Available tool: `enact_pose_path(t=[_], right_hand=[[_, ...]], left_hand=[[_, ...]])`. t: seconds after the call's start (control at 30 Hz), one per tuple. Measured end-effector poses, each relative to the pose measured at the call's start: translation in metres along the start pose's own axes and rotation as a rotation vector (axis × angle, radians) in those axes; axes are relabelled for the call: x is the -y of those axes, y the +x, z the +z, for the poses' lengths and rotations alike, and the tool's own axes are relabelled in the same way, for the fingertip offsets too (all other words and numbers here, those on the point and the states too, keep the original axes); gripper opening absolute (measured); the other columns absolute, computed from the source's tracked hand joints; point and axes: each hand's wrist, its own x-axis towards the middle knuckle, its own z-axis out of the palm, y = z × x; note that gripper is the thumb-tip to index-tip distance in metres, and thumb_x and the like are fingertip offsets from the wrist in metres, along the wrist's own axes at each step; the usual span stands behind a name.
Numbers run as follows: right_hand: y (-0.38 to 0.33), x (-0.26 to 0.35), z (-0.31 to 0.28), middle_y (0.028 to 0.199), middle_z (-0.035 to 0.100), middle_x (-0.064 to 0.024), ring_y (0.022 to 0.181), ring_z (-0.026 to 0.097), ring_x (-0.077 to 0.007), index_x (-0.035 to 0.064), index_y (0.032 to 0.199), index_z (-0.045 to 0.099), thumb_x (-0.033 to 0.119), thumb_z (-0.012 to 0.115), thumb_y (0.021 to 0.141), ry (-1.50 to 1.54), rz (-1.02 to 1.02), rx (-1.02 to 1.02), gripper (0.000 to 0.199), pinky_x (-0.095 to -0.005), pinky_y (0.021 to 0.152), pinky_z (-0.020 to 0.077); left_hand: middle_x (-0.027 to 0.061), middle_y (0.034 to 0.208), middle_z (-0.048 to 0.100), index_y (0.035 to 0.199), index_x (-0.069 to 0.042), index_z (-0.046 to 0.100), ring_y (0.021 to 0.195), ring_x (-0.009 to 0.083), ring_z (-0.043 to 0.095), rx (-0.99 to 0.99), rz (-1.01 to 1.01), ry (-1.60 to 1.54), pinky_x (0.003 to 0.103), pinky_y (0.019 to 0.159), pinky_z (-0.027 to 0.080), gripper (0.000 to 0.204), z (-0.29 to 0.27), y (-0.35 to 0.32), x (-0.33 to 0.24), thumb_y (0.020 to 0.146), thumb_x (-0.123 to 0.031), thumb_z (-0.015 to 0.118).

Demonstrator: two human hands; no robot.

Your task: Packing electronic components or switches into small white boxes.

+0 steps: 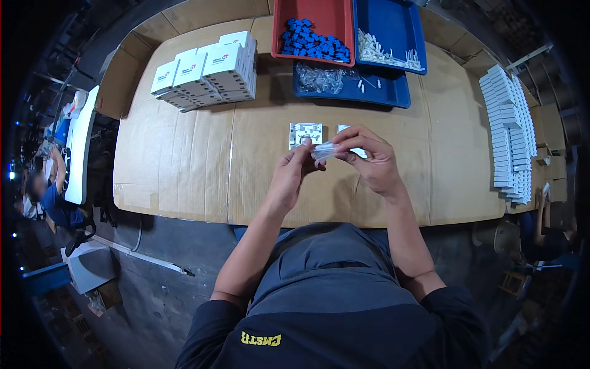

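Note:
A small clear plastic bag (324,151) is stretched between my hands above the cardboard-covered table. Its left end is pinched by the thumb and fingers of my left hand (291,174). My right hand (376,165) grips the other end, its fingers bent over. Whether anything is inside the bag I cannot make out. Just beyond my left fingers lies a square white plastic housing (297,131) with grey parts in it. Another white piece (343,128) lies behind my right hand, mostly hidden by it.
At the back stand a red bin (313,59) of blue plastic pieces, a blue bin (393,66) of white pegs and a blue tray (369,98) of clear bags. White boxes (206,74) are stacked left, white units (507,135) right. Other people work at both sides.

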Motion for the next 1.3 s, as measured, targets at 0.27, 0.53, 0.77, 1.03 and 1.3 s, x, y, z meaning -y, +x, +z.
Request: enact_pose_path(t=[0.27, 0.53, 0.77, 1.03, 1.3], right_hand=[[-0.017, 0.004, -0.029, 0.117, 0.068, -0.0090, 0.109, 0.066, -0.0199, 0.0003, 0.110, 0.073, -0.010, 0.071, 0.087, -0.059, 0.086, 0.070, 0.025, -0.0295, 0.091, 0.0567], [-0.033, -0.015, -0.011, 0.112, 0.068, -0.0069, 0.101, 0.067, -0.0123, -0.0033, 0.113, 0.068, -0.006, 0.066, 0.096, 0.277, 0.370, -0.012, 0.017, -0.0266, 0.089, 0.0566], [-0.029, -0.013, -0.002, 0.109, 0.069, -0.0056, 0.097, 0.066, -0.0112, -0.0031, 0.113, 0.067, -0.006, 0.067, 0.096, 0.264, 0.411, -0.015, 0.017, -0.0247, 0.088, 0.0553], [-0.030, -0.017, 0.000, 0.113, 0.067, -0.0078, 0.105, 0.066, -0.0136, -0.0028, 0.117, 0.065, -0.009, 0.068, 0.093, 0.288, 0.440, -0.058, 0.024, -0.0280, 0.092, 0.0569], [-0.029, -0.017, 0.004, 0.105, 0.065, -0.0032, 0.098, 0.062, -0.0091, -0.0002, 0.118, 0.066, -0.009, 0.068, 0.093, 0.240, 0.405, -0.032, 0.027, -0.0236, 0.090, 0.0524]], left_hand=[[0.0051, 0.100, 0.070, 0.117, -0.001, 0.067, 0.090, 0.0127, 0.067, 0.007, 0.101, -0.056, 0.030, 0.086, 0.056, 0.019, 0.019, -0.010, -0.004, 0.101, -0.010, 0.067], [0.0041, 0.099, 0.069, 0.112, -0.001, 0.066, 0.090, 0.0120, 0.066, 0.009, 0.158, 0.117, 0.029, 0.086, 0.055, 0.014, 0.031, -0.012, -0.005, 0.101, -0.009, 0.067], [0.0024, 0.100, 0.067, 0.111, -0.002, 0.065, 0.091, 0.0103, 0.065, -0.058, 0.266, 0.195, 0.028, 0.085, 0.056, 0.011, 0.025, -0.010, -0.002, 0.103, -0.010, 0.064], [0.0030, 0.111, 0.060, 0.125, -0.004, 0.056, 0.101, 0.0095, 0.060, 0.041, 0.290, 0.253, 0.026, 0.086, 0.053, 0.031, 0.030, -0.016, -0.014, 0.097, -0.003, 0.068], [0.0030, 0.112, 0.060, 0.132, -0.004, 0.056, 0.102, 0.0100, 0.058, 0.029, 0.214, 0.275, 0.026, 0.088, 0.051, 0.041, 0.024, -0.012, -0.011, 0.093, 0.002, 0.069]])
